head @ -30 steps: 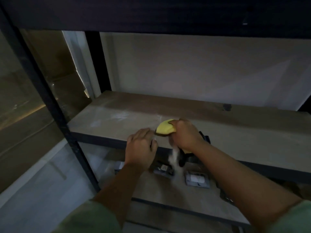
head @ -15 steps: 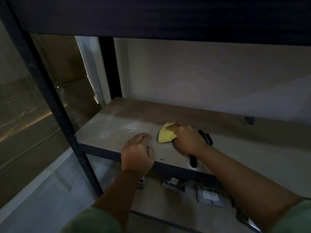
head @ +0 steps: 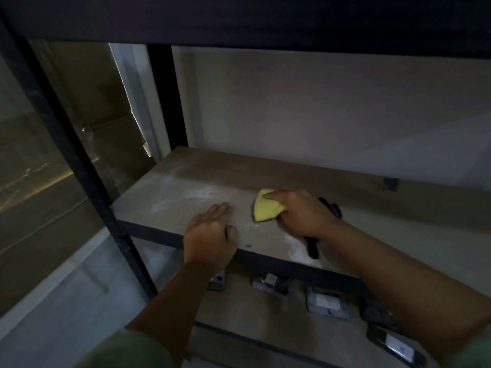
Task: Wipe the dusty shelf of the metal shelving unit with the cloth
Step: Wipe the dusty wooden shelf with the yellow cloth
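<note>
Your yellow cloth [head: 267,207] sits bunched on the dusty shelf [head: 186,192], near its front edge, clenched in your right hand [head: 303,215]. At nine o'clock from it, your left hand [head: 211,235] lies flat and released on the shelf's front edge. White dust streaks spread toward ten o'clock. A black tool [head: 313,248] lies under your right wrist.
</note>
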